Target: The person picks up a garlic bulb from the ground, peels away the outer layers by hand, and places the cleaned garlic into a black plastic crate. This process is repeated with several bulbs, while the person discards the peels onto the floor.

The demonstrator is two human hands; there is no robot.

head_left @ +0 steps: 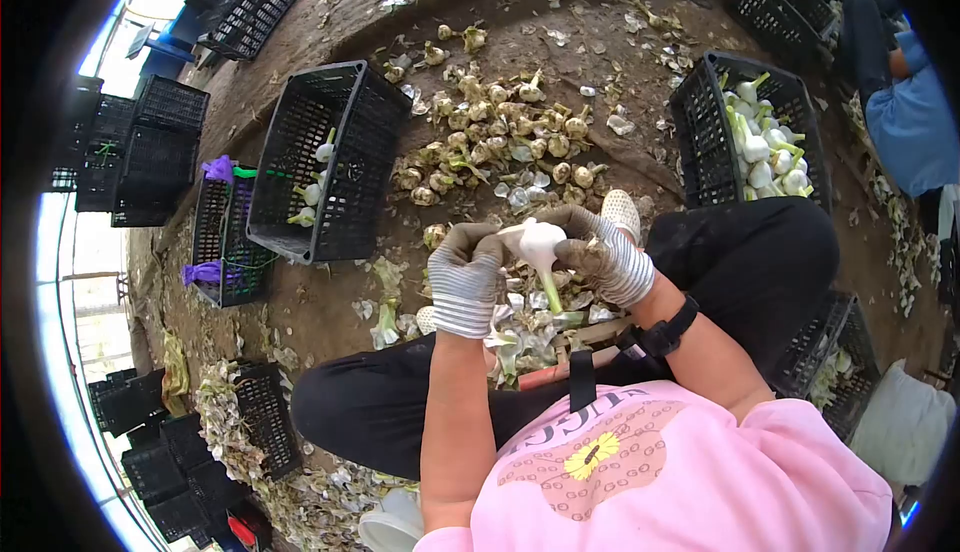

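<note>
Ground (560, 17): brown, bare in patches, peel (522, 195) strewn over much of it. Worker seated low, knees apart, in a pink shirt (730, 482) and black trousers (745, 252). Upper right, a second person in a blue top (915, 122), partly cut off by the edge of view.

Two black crates flank the work spot. Left crate (375, 142): tipped toward the worker in this view, a few white bulbs along one side. Right crate (698, 142): well filled with white, trimmed-stem bulbs. Between them, ahead of the hands, a loose heap (490, 132) of brownish, unpeeled bulbs.

Hands, both in striped, soiled gloves. Left hand (466, 277) pinches the bulb from its left side; right hand (603, 255) grips it from the right, thumb against it. Dark watch (668, 332) on right wrist.

Held bulb (541, 242): white, above the lap, between both hands, green stem (551, 290) pointing down toward the worker.
</note>
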